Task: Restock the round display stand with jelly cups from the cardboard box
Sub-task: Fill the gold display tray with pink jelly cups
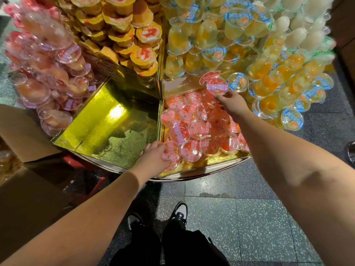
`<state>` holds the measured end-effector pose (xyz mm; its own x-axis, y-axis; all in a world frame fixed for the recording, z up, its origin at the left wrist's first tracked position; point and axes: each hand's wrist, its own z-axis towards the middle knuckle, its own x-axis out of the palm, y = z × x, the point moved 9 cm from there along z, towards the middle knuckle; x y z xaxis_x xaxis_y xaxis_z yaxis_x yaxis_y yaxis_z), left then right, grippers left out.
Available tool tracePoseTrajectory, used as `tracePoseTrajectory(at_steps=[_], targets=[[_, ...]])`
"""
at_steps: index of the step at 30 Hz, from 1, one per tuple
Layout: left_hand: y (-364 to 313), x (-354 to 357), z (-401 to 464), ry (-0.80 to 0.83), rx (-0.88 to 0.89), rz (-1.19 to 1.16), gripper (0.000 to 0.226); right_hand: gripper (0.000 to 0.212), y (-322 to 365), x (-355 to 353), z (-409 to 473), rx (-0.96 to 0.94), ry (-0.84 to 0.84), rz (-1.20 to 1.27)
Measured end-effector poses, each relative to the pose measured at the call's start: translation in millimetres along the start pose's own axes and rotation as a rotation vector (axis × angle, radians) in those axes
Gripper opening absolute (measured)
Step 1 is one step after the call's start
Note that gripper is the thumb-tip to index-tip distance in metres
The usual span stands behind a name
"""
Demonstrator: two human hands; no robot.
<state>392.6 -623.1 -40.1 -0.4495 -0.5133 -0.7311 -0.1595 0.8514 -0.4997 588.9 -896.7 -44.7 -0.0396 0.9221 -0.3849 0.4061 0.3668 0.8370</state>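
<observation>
Both hands reach into the round display stand [123, 170], into its gold-lined compartment on the right, which is partly filled with pink-lidded jelly cups [197, 129]. The left hand [153, 159] is at the near left corner of that compartment, its fingers [166, 151] curled over the top of one pink jelly cup [171, 150] in the nearest row, so the cup lies under the fingertips, touching them, beside its neighbours. The right hand [233, 105] is at the far side of the same compartment, its fingers pinching the near edge of a second pink cup [217, 86], which is raised and tilted with its lid facing the camera, above the cups lying below and just in front of the compartment's back wall. To the left of the filled compartment is a gold compartment [107, 127] with nothing but its shiny lining showing. The cardboard box [25, 191] stands on the left, near the person, on the floor. Stacks of yellow and orange cups [278, 79] rise on the right of the stand, and pink ones [48, 77] on the left.
</observation>
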Motion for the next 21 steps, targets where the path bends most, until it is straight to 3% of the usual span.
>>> tracePoseTrajectory(at_steps=[2, 6, 21], targets=[[0.0, 0.6, 0.3, 0.006, -0.006, 0.005, 0.031, 0.05, -1.3, 0.8, 1.2, 0.007, -0.024, -0.006], [-1.0, 1.1, 1.7, 0.008, -0.012, 0.025, 0.031, 0.078, 1.1, 4.2, -1.3, 0.017, -0.067, -0.112], [-1.7, 1.4, 1.8, 0.001, -0.022, 0.037, 0.032, 0.088, -1.0, -3.8, -7.7, 0.099, -0.09, -0.064]])
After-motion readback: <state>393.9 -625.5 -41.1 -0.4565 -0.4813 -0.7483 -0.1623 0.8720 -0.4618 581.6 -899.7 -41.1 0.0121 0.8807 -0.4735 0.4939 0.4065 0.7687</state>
